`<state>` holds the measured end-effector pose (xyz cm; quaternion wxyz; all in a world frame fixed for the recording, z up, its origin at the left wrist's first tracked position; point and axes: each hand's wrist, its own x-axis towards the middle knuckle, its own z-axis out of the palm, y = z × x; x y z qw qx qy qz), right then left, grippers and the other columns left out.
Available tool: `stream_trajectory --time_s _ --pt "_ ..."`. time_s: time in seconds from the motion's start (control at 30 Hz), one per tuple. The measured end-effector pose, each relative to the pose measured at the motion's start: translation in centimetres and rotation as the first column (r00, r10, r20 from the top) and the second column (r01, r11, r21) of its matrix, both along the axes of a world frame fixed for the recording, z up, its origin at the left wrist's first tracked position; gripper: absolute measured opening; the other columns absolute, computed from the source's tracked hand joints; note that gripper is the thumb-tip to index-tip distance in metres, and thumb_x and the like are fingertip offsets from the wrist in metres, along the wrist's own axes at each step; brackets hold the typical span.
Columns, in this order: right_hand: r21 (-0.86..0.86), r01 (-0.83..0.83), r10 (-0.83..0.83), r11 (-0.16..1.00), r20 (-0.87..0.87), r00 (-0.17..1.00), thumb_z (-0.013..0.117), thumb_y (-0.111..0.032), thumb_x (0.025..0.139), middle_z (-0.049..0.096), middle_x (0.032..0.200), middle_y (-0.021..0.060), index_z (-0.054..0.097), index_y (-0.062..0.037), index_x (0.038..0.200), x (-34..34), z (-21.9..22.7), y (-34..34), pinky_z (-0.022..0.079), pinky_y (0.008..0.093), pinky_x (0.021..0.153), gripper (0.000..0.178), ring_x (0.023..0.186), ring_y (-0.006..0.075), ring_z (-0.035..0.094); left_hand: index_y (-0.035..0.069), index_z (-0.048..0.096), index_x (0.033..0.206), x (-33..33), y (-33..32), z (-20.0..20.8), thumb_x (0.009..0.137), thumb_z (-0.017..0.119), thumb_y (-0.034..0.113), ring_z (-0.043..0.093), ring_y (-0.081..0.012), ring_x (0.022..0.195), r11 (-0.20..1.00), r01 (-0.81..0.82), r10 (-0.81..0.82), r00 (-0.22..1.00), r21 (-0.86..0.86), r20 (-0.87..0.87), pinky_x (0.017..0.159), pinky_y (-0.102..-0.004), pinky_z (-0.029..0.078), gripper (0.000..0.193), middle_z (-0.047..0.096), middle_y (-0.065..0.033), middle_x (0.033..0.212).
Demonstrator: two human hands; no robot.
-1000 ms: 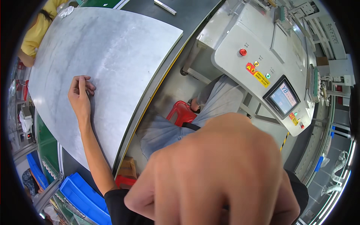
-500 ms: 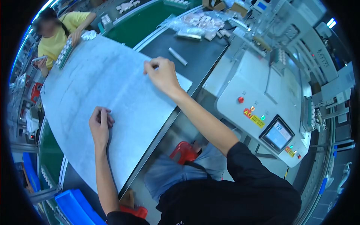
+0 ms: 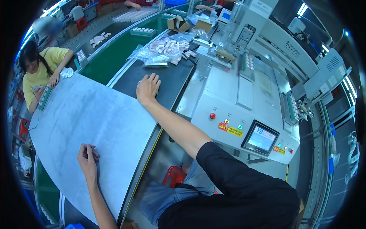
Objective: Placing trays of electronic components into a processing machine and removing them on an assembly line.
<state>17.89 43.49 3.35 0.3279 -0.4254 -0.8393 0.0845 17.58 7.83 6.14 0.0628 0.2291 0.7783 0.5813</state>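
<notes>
My left hand [image 3: 88,160] rests on the large white-grey board [image 3: 95,114], its fingers loosely bent and apart, with nothing seen in them. Past the board's right corner, my right hand [image 3: 148,88] lies over the dark mat [image 3: 131,78], palm down with bent fingers. It covers the spot where a thin white strip lay. Its fingertips and whatever is under them are mostly hidden. Just beyond that hand sits a flat pale packet [image 3: 155,65], by a heap of small white pieces [image 3: 169,46] on clear plastic bags.
A machine [image 3: 228,99] with buttons and a touch screen [image 3: 260,138] stands to the right. Behind the mat runs a green conveyor belt [image 3: 105,63] carrying trays of white parts [image 3: 142,31]. Across the board, a person in yellow [image 3: 32,78] holds a green tray [image 3: 45,98].
My right hand has moved off the board onto the mat, over the white strip, which no longer shows. My left hand keeps its place on the board. The view has turned to the right.
</notes>
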Motion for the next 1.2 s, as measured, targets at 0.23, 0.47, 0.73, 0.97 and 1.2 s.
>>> stream_trajectory --time_s 0.23,0.47,0.73,0.97,1.2 --pt "0.045 -0.034 0.034 0.998 0.014 0.999 0.071 -0.019 0.085 0.055 0.108 0.0157 0.067 -0.0011 0.099 0.0 -0.3 0.0 0.036 0.0435 0.09 0.023 0.106 0.0311 0.049 0.004 0.058 0.088 0.1 -0.3 0.1 0.105 0.05 0.023 0.046 -0.0051 0.053 1.0 -0.003 0.003 1.0 0.012 0.003 0.05 -0.0212 0.033 0.027 0.053 0.0 0.062" --pt "0.121 -0.186 0.205 0.975 -0.177 0.962 0.061 -0.012 0.091 0.056 0.104 0.0146 0.057 -0.0036 0.101 0.1 0.1 -0.3 0.039 0.0438 0.088 0.014 0.103 0.0311 0.051 0.004 0.058 0.089 0.4 -0.3 0.4 0.105 0.049 0.022 0.045 -0.0054 0.053 1.0 0.012 -0.012 1.0 0.009 0.019 0.051 -0.0216 0.033 0.026 0.053 -0.0003 0.062" --pt "0.203 -0.208 0.203 0.957 0.047 0.978 0.059 -0.014 0.085 0.065 0.089 0.0136 0.059 -0.0008 0.111 -1.5 -0.9 -0.2 0.044 0.0437 0.082 0.03 0.09 0.0274 0.061 0.006 0.058 0.088 -0.6 -0.9 -1.6 0.105 0.047 0.024 0.042 -0.0059 0.053 0.998 -0.038 0.035 0.998 -0.055 -0.062 0.048 -0.0225 0.032 0.028 0.047 0.0014 0.06" --pt "0.23 -0.253 0.286 0.94 -0.12 0.951 0.082 -0.006 0.063 0.062 0.097 0.0148 0.058 -0.0007 0.106 -1.1 -1.0 -0.2 0.041 0.0399 0.096 0.049 0.103 0.0291 0.056 0.006 0.057 0.089 -2.0 -0.7 -2.6 0.108 0.044 0.026 0.036 -0.0039 0.05 0.999 0.011 -0.014 0.996 -0.035 -0.083 0.048 -0.0215 0.028 0.031 0.046 0.0013 0.06" --pt "0.149 -0.3 0.318 0.942 -0.117 0.941 0.082 -0.007 0.063 0.062 0.1 0.016 0.057 -0.0001 0.109 -0.7 -0.3 -0.9 0.039 0.0394 0.098 0.052 0.103 0.0287 0.055 0.005 0.057 0.091 -2.8 -1.7 -3.3 0.108 0.045 0.027 0.037 -0.004 0.05 1.0 0.004 -0.007 0.996 -0.031 -0.089 0.048 -0.0207 0.028 0.03 0.047 0.0011 0.059"
